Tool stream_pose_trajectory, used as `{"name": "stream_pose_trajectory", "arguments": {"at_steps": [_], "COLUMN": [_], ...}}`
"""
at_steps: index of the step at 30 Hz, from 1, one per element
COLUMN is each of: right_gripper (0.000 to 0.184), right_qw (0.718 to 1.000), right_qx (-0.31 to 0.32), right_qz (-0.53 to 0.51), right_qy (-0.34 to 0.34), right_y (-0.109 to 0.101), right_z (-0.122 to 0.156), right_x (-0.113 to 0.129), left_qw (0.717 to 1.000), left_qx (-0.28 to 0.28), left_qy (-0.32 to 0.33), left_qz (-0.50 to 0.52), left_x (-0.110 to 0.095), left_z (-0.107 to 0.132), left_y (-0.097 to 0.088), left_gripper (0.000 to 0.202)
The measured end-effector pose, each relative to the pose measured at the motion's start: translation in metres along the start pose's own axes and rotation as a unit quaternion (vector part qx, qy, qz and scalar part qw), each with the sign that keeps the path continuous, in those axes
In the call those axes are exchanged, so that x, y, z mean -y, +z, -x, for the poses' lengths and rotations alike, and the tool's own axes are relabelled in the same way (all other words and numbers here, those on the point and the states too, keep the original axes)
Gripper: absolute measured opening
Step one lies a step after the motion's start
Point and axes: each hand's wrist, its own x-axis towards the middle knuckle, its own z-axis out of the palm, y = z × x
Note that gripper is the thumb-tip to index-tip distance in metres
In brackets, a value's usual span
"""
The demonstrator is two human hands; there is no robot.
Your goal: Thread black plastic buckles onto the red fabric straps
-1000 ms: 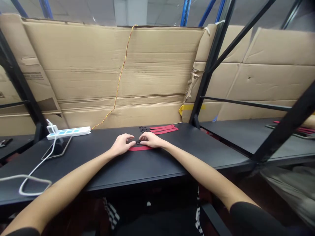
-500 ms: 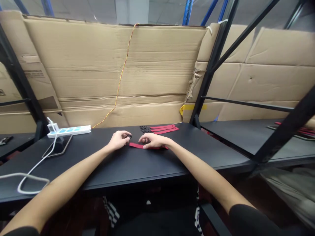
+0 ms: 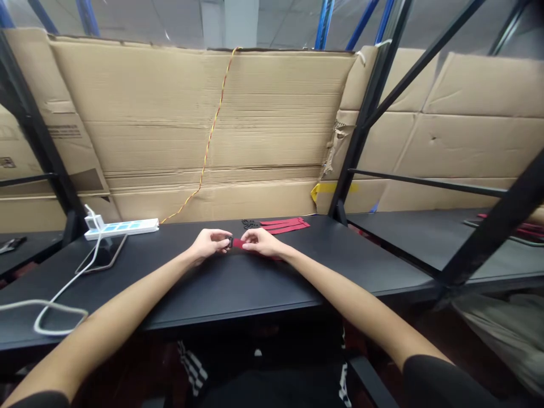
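My left hand (image 3: 210, 244) pinches a small black buckle (image 3: 230, 241) between thumb and fingers, just above the black table (image 3: 204, 294). Facing it, my right hand (image 3: 262, 242) is closed on a red strap (image 3: 238, 243), whose end meets the buckle. Whether the strap runs through the buckle is too small to tell. Most of the strap's length is hidden under my right hand. Behind my hands, several red straps (image 3: 284, 225) lie side by side, with black pieces (image 3: 250, 224) at their left ends.
On the left are a white power strip (image 3: 127, 228), a tablet-like device (image 3: 102, 253) and a white cable (image 3: 55, 303). Cardboard (image 3: 272, 136) walls the table's back, with a yellow-red twisted wire (image 3: 211, 133) hanging down. A black metal post (image 3: 357, 136) stands at right.
My right hand has gripped the red strap and lifted its end to the buckle. My left hand has brought the buckle slightly right, so the two now meet.
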Motion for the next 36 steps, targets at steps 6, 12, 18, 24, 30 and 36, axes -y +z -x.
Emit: {"name": "stream_pose_trajectory", "arguments": {"at_steps": [6,12,18,24,30,36], "right_gripper": [0.031,0.032,0.035,0.036,0.041,0.051], "right_qw": [0.998,1.0,0.997,0.997,1.0,0.98], "right_qx": [0.04,0.001,0.07,0.067,0.023,0.082], "right_qz": [-0.048,0.001,-0.004,-0.011,0.016,0.176], "right_qy": [0.003,0.009,-0.032,-0.024,-0.01,0.047], "right_y": [-0.001,-0.002,-0.003,0.001,-0.012,-0.051], "right_z": [0.005,0.004,0.005,0.002,0.002,0.012], "right_x": [0.011,0.014,0.015,0.007,0.01,0.007], "left_qw": [0.999,0.997,0.997,0.999,0.975,0.978], "left_qx": [0.014,0.02,0.034,0.042,-0.054,-0.189], "left_qy": [-0.021,-0.018,-0.029,0.008,0.142,0.055], "left_qz": [0.045,0.073,0.063,-0.015,-0.159,-0.071], "left_x": [-0.003,-0.007,-0.011,-0.013,-0.008,-0.008], "left_z": [0.004,0.005,0.009,0.011,0.003,-0.001], "left_y": [0.004,0.006,0.01,0.019,0.015,0.003], "left_gripper": [0.056,0.055,0.055,0.048,0.009,0.01]}}
